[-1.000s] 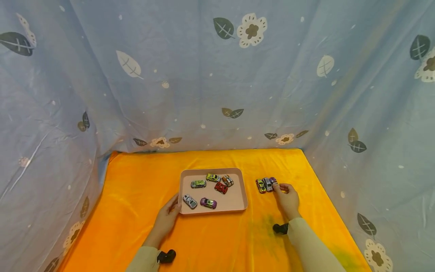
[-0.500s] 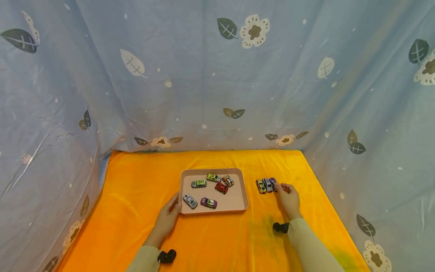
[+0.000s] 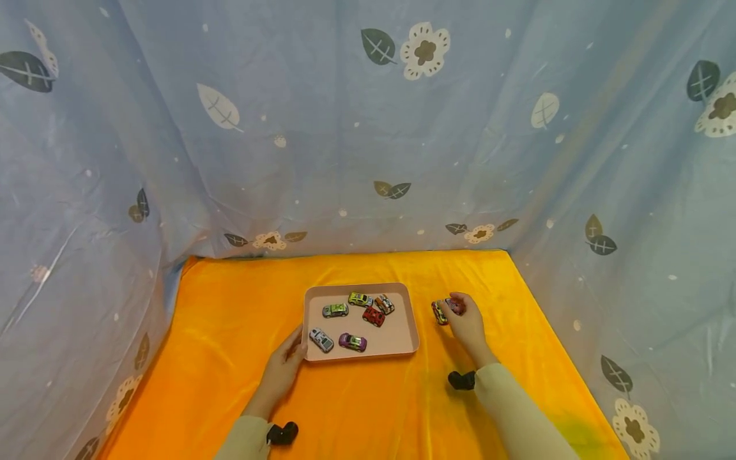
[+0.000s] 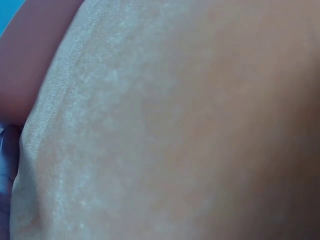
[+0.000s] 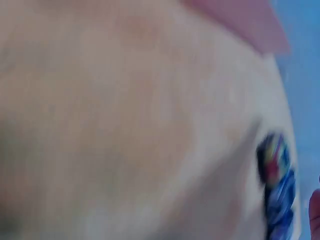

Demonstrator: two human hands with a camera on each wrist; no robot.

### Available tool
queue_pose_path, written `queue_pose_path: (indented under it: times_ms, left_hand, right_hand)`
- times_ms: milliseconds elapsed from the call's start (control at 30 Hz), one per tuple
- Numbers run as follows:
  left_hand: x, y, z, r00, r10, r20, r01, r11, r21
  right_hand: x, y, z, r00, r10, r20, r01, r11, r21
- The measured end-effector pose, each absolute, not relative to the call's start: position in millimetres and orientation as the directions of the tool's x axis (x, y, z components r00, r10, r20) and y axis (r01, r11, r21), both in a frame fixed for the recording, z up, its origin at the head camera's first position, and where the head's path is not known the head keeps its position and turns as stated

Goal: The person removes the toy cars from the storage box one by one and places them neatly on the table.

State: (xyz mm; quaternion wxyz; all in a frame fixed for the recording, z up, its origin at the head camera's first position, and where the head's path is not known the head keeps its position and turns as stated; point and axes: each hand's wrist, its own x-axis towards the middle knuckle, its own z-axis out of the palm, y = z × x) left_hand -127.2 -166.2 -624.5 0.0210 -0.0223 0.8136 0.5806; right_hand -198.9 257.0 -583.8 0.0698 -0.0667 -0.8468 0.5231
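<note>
My left hand (image 3: 282,367) grips the left edge of a shallow pink tray (image 3: 391,346). In the left wrist view, the tray (image 4: 37,60) meets a finger (image 4: 7,170) at the left border. Inside the tray lie several toy cars, among them a red one (image 3: 374,317) and a purple one (image 3: 352,342). Right of the tray, my right hand (image 3: 471,329) hovers over a short row of toy cars, thumb and fingers apart. A yellow-green car (image 3: 439,313) shows at the row's left end; the others are partly hidden. The right wrist view shows the row (image 5: 274,160) on the cloth, a fingertip (image 5: 315,215) beside it.
An orange-yellow cloth (image 3: 230,306) covers the table. Pale blue curtains (image 3: 322,140) with leaf and flower prints enclose the back and both sides. A black strap piece sits at each wrist.
My right hand has left the purple car at the row's right end and moved left over the row, covering most of it. The left hand and the tray have stayed put.
</note>
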Motion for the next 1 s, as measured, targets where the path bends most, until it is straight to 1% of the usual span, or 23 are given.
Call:
queue_pose_path:
  times_ms: [200,400,767,1000]
  left_hand:
    - [-128.2,-164.9,-622.8,-0.999,0.001,-0.049,-0.047,0.302,0.952]
    - [-128.7,-165.7,-622.6,-0.999,-0.006,-0.041,-0.040,0.302,0.952]
    - [-128.7,-167.1,-621.9,-0.997,0.000,-0.073,-0.070,0.299,0.952]
    - [-127.8,-165.9,-622.8,-0.999,-0.009,-0.054,-0.054,0.319,0.946]
  right_hand:
    - [-205.9,219.1,-569.7,-0.988,0.055,0.146,-0.100,0.497,-0.862]
    - [-208.3,190.0,-568.0,-0.984,-0.033,0.177,-0.168,0.519,-0.838]
    - [-207.9,157.0,-569.2,-0.978,-0.127,0.164,-0.206,0.505,-0.838]
    - [-212.4,144.8,-571.7,-0.977,-0.189,0.100,-0.188,0.535,-0.823]
